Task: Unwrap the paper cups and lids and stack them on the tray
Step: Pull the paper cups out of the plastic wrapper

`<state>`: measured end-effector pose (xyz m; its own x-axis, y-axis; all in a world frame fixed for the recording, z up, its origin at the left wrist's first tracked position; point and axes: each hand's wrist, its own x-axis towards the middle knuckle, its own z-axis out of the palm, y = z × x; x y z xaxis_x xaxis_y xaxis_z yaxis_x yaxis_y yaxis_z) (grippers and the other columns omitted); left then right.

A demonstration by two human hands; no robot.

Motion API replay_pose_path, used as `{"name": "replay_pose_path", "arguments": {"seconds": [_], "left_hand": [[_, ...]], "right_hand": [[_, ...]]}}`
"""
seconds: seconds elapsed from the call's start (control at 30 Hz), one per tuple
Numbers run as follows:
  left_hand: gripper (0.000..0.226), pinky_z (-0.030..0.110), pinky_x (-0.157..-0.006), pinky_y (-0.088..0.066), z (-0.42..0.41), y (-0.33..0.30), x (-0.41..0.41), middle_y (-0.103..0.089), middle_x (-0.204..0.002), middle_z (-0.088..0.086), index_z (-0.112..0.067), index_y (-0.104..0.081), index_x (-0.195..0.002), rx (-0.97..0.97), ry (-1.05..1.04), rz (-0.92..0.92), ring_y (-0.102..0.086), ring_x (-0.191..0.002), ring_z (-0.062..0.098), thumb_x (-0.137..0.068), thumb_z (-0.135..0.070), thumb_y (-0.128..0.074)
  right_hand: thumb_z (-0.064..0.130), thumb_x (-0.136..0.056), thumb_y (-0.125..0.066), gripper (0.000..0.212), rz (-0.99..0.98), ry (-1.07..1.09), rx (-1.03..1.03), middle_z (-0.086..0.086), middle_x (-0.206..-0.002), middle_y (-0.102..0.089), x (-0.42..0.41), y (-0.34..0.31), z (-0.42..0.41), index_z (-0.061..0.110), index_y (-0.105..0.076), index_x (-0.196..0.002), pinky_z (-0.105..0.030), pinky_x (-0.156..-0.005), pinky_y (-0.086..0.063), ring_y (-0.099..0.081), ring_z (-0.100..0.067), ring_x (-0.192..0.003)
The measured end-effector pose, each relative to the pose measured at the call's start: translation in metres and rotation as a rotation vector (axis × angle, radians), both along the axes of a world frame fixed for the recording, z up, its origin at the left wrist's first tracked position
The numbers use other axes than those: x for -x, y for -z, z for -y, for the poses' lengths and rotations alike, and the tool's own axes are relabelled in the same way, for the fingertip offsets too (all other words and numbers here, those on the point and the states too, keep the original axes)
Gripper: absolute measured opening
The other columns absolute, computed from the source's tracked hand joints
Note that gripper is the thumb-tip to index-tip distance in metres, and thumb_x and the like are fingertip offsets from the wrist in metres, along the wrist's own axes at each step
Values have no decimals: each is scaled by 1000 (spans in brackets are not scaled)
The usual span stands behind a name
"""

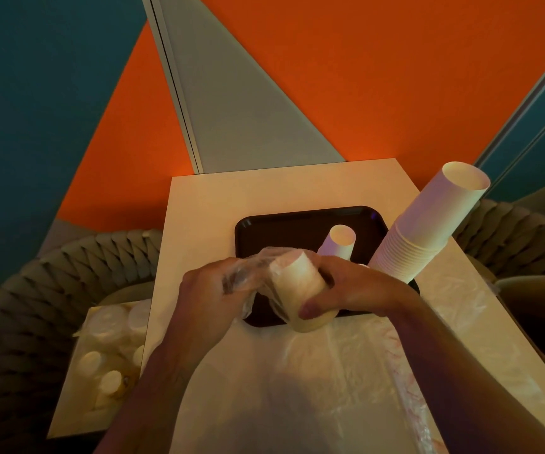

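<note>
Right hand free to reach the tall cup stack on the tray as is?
Probably not yet. The right hand grips a cup sleeve while the left hand holds its plastic wrap. The tall stack stands close by, with nothing between.

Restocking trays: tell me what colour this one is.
Very dark brown, near black: the tray, head view.

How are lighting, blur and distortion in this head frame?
Head view: dim, warm light with an orange cast; the person's shadow covers the near table; wide-angle stretch makes the cup stack lean outward; the left hand and wrap look slightly soft; the right hand holds the wrapped cups.
</note>
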<state>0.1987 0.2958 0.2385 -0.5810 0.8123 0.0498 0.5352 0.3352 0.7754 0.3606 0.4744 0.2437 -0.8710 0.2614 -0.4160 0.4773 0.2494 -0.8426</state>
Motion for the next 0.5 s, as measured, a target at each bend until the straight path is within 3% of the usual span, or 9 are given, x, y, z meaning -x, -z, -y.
{"name": "replay_pose_path", "arguments": {"seconds": [0.17, 0.23, 0.33, 0.43, 0.5], "left_hand": [[10, 6, -63, -39, 6, 5, 4, -65, -83, -16, -29, -69, -101, 80, -90, 25, -60, -77, -1, -95, -35, -64], [4, 7, -60, -42, 8, 6, 4, -66, -81, -13, -35, -65, -93, 82, -111, 43, -61, -77, 1, -96, -37, -63], [14, 10, -61, -43, 9, 5, 1, -67, -80, -12, -41, -60, -81, 73, -138, 96, -63, -77, 5, -95, -43, -61], [10, 19, -69, -48, 9, 12, 1, -69, -85, -10, -38, -63, -87, 67, -192, 221, -65, -82, 8, -97, -39, -61], [15, 31, -80, -54, 9, 23, 6, -71, -93, 4, -23, -70, -97, 122, -236, 301, -68, -90, 20, -99, -35, -60]], "right_hand": [[44, -58, -92, 84, 78, 143, -92, 9, -121, -66, -14, 11, -21, 37, -54, -132, -44, -93, -59, -64, -14, -112], [36, -67, -92, 81, 37, 260, -182, 9, -120, -62, -17, 12, -30, 36, -47, -135, -38, -89, -58, -62, -12, -108], [30, -71, -91, 86, -118, 451, -340, 8, -121, -59, -17, 13, -44, 32, -40, -141, -35, -85, -53, -60, -16, -110], [23, -69, -92, 89, -250, 602, -508, 6, -123, -54, -13, 18, -55, 24, -38, -140, -44, -91, -51, -55, -22, -114], [17, -66, -92, 89, -295, 669, -609, 3, -121, -49, -11, 20, -60, 20, -38, -137, -45, -88, -50, -52, -24, -112]]}}
